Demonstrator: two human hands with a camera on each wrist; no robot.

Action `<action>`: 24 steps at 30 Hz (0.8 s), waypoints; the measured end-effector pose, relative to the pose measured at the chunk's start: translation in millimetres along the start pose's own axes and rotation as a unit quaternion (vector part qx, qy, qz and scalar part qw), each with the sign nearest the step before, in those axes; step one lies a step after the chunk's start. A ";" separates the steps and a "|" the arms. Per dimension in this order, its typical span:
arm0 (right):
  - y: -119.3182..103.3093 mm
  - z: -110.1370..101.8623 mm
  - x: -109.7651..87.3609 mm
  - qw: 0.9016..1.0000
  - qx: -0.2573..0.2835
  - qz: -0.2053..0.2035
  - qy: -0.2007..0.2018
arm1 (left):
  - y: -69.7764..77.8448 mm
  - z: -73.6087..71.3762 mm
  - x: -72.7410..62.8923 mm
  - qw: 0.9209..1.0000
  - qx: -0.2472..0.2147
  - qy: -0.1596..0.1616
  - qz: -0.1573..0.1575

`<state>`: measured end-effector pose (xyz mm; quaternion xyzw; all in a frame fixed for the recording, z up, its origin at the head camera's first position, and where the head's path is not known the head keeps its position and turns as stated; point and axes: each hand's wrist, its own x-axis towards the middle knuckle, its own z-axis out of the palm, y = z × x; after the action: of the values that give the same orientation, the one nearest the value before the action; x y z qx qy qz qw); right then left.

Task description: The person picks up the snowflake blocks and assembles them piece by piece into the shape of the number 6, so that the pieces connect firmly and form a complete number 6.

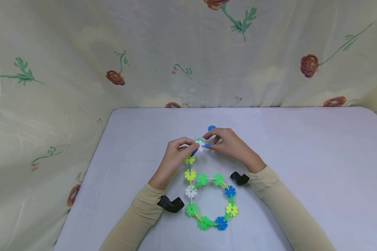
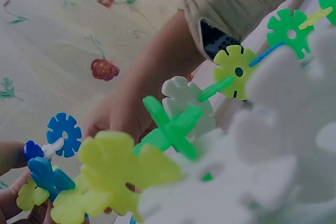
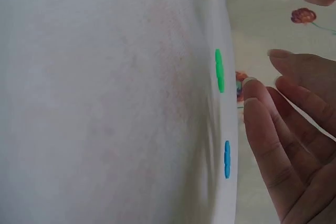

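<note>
In the head view my left hand (image 1: 173, 157) pinches a white notched building disc (image 1: 200, 146) at the upper end of a chain of interlocking plastic discs. A blue disc (image 1: 208, 144), edge-on here, is slotted into the white one's right side; the left wrist view shows it face-on (image 2: 64, 135). My right hand (image 1: 230, 144) is right beside that blue disc, and in the right wrist view its fingers (image 3: 265, 145) are apart with nothing between them. Below the left hand, yellow discs (image 1: 190, 174) run down to a ring of green, blue, yellow and white discs (image 1: 202, 223).
Beyond the hands lie a loose blue disc (image 1: 211, 128) and a green disc (image 1: 199, 139), both edge-on in the right wrist view. The pale table (image 1: 317, 174) extends to the right. A flowered curtain (image 1: 150, 52) hangs behind its far edge.
</note>
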<state>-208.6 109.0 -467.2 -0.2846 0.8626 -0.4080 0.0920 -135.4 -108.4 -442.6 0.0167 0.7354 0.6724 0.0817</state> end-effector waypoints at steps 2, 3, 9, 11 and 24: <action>0.7 1.8 6.3 1.000 -0.013 0.008 -0.008 | 0.4 0.5 -0.3 1.000 -0.004 0.000 -0.001; 1.4 2.8 9.4 1.000 -0.016 0.012 -0.012 | 0.4 0.7 -0.1 1.000 -0.006 0.001 -0.003; 0.5 9.0 27.2 0.997 -0.060 0.023 -0.047 | 0.3 1.4 0.3 1.000 -0.007 0.001 -0.011; -1.4 10.7 31.3 0.995 -0.072 0.023 -0.060 | 0.2 1.4 0.1 1.000 -0.007 0.002 -0.010; -2.0 9.4 33.9 0.994 -0.058 0.057 -0.074 | 0.7 1.2 -1.1 1.000 0.001 0.003 -0.003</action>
<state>-231.9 82.7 -469.3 -0.2689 0.8905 -0.3291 0.1624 -134.2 -107.2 -441.9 0.0127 0.7367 0.6711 0.0814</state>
